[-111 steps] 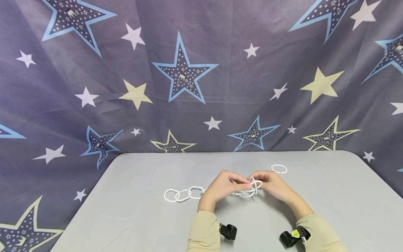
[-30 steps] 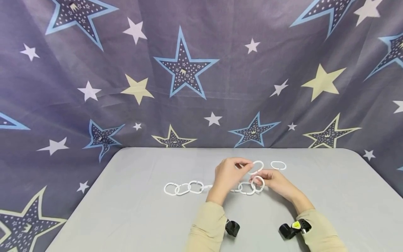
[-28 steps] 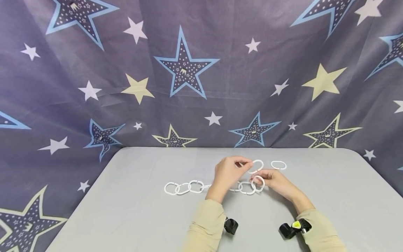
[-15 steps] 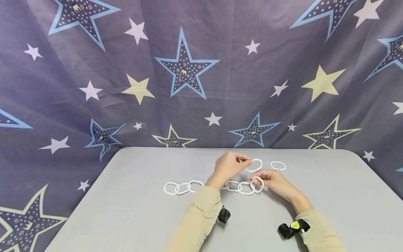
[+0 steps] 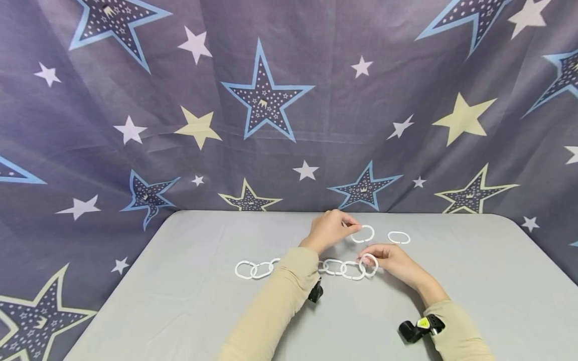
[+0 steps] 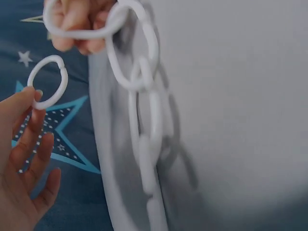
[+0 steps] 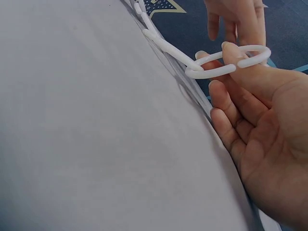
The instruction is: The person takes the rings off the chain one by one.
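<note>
My left hand [image 5: 328, 231] pinches a loose white plastic link [image 5: 374, 234] between thumb and forefinger, over the back of the table. A small split shows in that link [image 6: 64, 79] in the left wrist view; the other fingers [image 6: 45, 154] are loosely bent. Nearer the front, my right hand [image 5: 399, 264] holds the end link [image 5: 378, 265] of a white chain [image 5: 353, 278], the thumb passing through the ring. This end link [image 7: 211, 73] has a gap beside the thumb in the right wrist view. My left forearm hides the chain's middle.
Another separate white link [image 5: 397, 232] lies on the grey table [image 5: 180, 311], right of my left hand. The chain's left end [image 5: 244, 278] rests on the tabletop. A star-patterned curtain [image 5: 289, 155] hangs right behind the table. Each wrist wears a black camera [image 5: 411, 331].
At first both hands were together at the chain's end. My left hand has since drawn back toward the table's far edge, carrying the loose link away. Lately the right hand stays nearly still.
</note>
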